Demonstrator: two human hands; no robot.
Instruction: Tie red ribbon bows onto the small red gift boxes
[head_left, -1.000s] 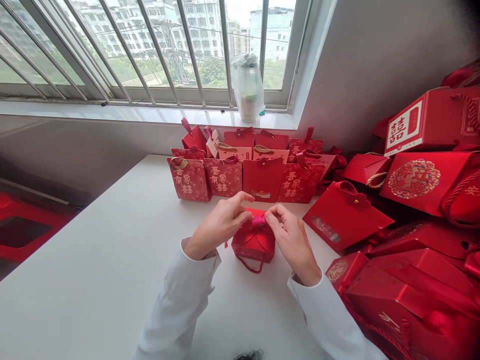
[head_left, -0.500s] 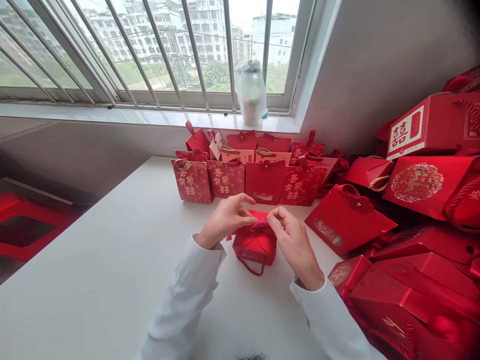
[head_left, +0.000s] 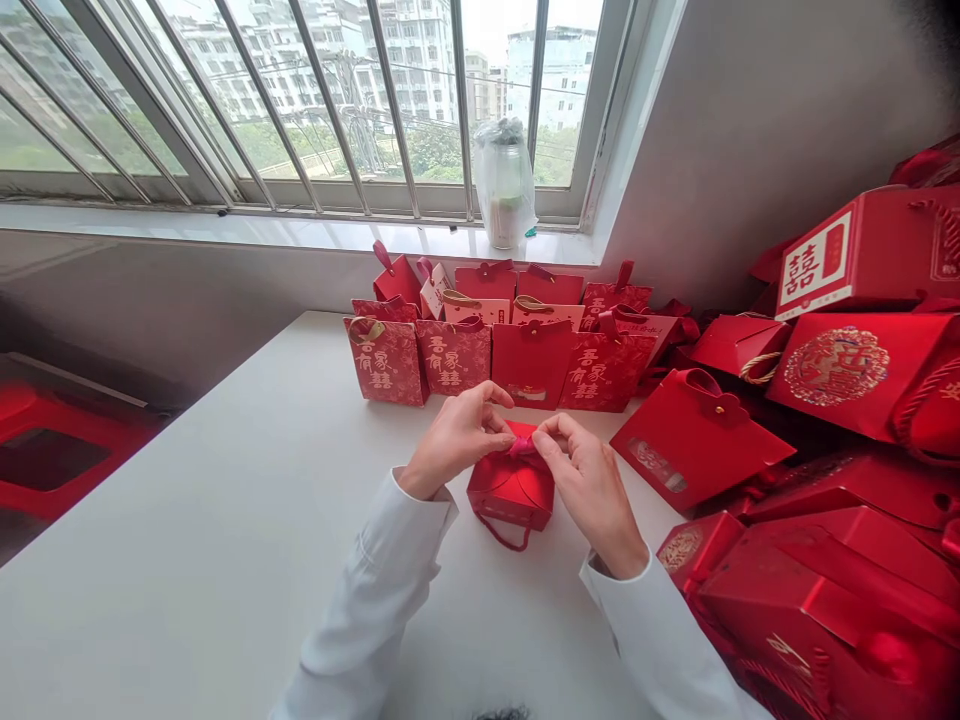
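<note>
A small red gift box [head_left: 510,490] with a petal-folded top stands on the white table in front of me. At its top sits a pink-red ribbon [head_left: 520,446], gathered into a bow or knot. My left hand [head_left: 461,435] pinches the ribbon from the left side, thumb and fingertips together. From the right, my right hand [head_left: 581,470] pinches the ribbon's other side between thumb and forefinger. A dark red cord handle [head_left: 504,540] loops down from the box's near side onto the table. Fingers partly hide the box's far edge.
Rows of red gift bags [head_left: 454,355] stand behind the box, below the window sill. Piled at the right are several larger red boxes [head_left: 840,600] and a flat red bag [head_left: 697,435]. A plastic-wrapped jar [head_left: 505,190] is on the sill; a red stool [head_left: 60,450] stands at left.
Both hands stay pinched on the ribbon. The ribbon looks more tightly gathered at the centre, and the loose end left of the box is out of sight. The view has shifted slightly.
</note>
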